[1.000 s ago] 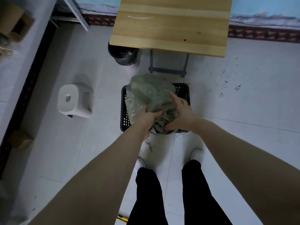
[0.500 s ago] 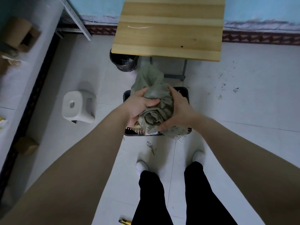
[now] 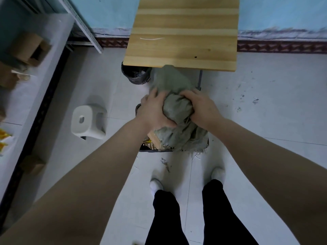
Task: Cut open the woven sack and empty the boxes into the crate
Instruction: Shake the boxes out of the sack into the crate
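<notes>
The grey-green woven sack (image 3: 174,89) is bunched up and held above the black crate (image 3: 154,149) on the floor. My left hand (image 3: 154,111) grips its left side and my right hand (image 3: 201,107) grips its right side. The sack's frayed open end hangs down over the crate's near edge. Brown and yellow boxes (image 3: 152,139) show under that end, inside the crate. Most of the crate is hidden by the sack and my hands.
A wooden table (image 3: 182,32) stands just beyond the crate, with a black bin (image 3: 135,75) under its left corner. A white stool (image 3: 88,121) sits to the left. A shelf with cardboard boxes (image 3: 30,48) runs along the left. Scraps (image 3: 166,164) lie near my feet.
Both hands have lifted the sack up from the crate and gathered it into a tighter bundle. Boxes have come into sight under its open end.
</notes>
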